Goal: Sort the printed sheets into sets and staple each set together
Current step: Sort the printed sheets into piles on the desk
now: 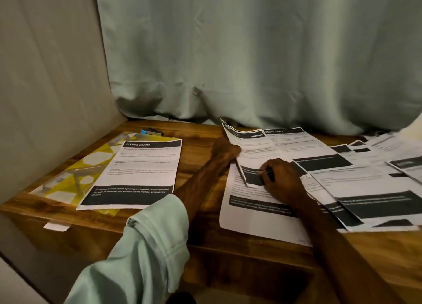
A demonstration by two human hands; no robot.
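Note:
Several printed sheets (342,180) with black bands lie fanned over the right half of the wooden table (201,235). My left hand (225,151) pinches the left edge of one sheet (249,143) and lifts it so that it curls up. My right hand (282,180) rests on the pile beside it, fingers curled onto a dark band. A separate sheet headed LIVING ROOM (134,173) lies flat at the left. A small blue and black stapler (152,131) sits near the back left of the table.
A yellow patterned plastic folder (75,178) lies under the LIVING ROOM sheet. A pale green curtain (251,52) hangs behind the table and touches its back edge. A beige wall (45,86) bounds the left side. A white paper scrap (56,226) sits at the front left edge.

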